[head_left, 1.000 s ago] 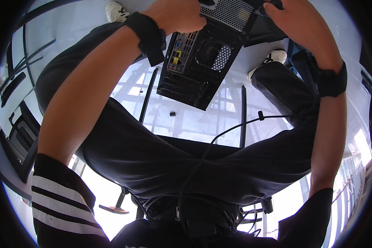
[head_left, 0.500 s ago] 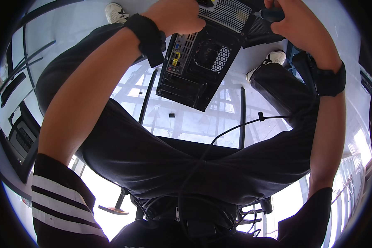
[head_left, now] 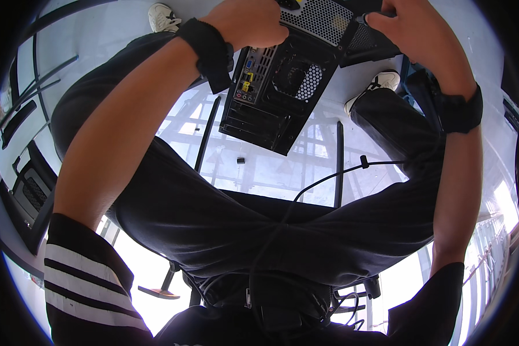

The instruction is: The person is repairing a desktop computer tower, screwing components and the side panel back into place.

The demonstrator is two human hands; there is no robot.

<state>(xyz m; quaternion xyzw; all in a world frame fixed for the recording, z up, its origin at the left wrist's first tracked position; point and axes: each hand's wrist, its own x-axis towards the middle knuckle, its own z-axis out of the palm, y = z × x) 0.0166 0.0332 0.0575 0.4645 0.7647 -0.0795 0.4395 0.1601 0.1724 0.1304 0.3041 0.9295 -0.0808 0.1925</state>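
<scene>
A black computer case (head_left: pixel 297 118) lies in front of me with its back panel up, showing coloured ports, a round fan grille and a perforated power supply plate (head_left: pixel 323 22). My left hand (head_left: pixel 251 24) is closed at the case's upper left edge; its fingertips are mostly hidden. At the upper right, my right hand (head_left: pixel 412 29) is closed round a screwdriver (head_left: pixel 361 19). Only a short bit of it shows beyond the fingers, pointing left toward the case's right edge. Next to that edge a dark mesh panel (head_left: pixel 372 43) sticks out.
Below the case is a glossy, reflective surface (head_left: pixel 213 181) with black bars along its sides. A small black piece (head_left: pixel 240 161) lies on it. My legs spread either side, and a black cable (head_left: pixel 323 177) crosses my right thigh. Another dark, box-like object (head_left: pixel 32 193) stands at far left.
My right hand has turned round the screwdriver, so its handle, visible before, is now covered. The left hand and the case have barely shifted.
</scene>
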